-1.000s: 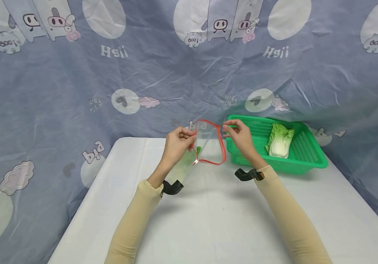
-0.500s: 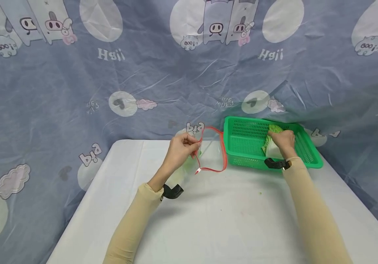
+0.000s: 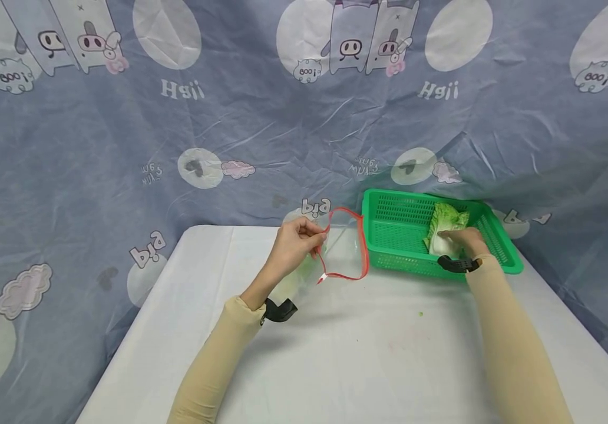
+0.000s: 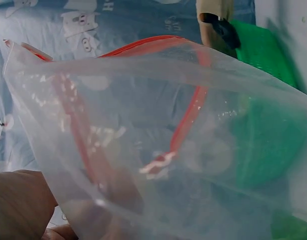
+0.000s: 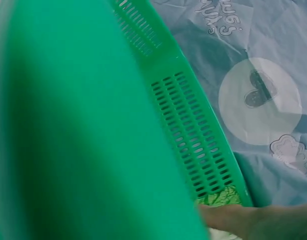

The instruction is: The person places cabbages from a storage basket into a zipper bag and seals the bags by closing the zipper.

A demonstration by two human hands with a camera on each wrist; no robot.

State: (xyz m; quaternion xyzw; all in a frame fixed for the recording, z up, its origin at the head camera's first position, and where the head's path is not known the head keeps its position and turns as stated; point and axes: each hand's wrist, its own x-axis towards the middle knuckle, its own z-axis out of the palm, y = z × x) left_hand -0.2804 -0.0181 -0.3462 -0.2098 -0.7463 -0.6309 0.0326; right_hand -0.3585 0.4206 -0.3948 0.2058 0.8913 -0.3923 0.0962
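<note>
Beige fabric sleeves (image 3: 205,359), lightly wrinkled, cover both forearms; each wrist carries a black strap (image 3: 280,310). Beneath them lies a table (image 3: 336,359) with a smooth white covering, marked by one tiny green scrap (image 3: 421,314). Left hand (image 3: 298,241): fingers curled, pinching the rim of a bag (image 4: 158,125). The bag is clear, glossy, flexible film; a red closure strip (image 3: 364,250) borders its mouth, which stands spread in an irregular loop. Pale and green contents (image 3: 288,286) show through the film, probably one cabbage already loaded, though the outline is too hazy to confirm. Right hand (image 3: 468,238): at the stalk end of a Chinese cabbage (image 3: 446,219), one digit on the white stalk; the other fingers are hidden, so whether it grips cannot be determined. That cabbage lies inside the basket (image 3: 410,262), towards its right side, crinkled green leaves to the rear, smooth white stalk to the front. Judged status: mouth spreading and first loading appear complete; this cabbage remains unbagged and the closure unsealed. The basket is rigid green plastic, rectangular, with slotted walls. Behind it hangs a creased blue-grey printed cloth (image 3: 283,126).
</note>
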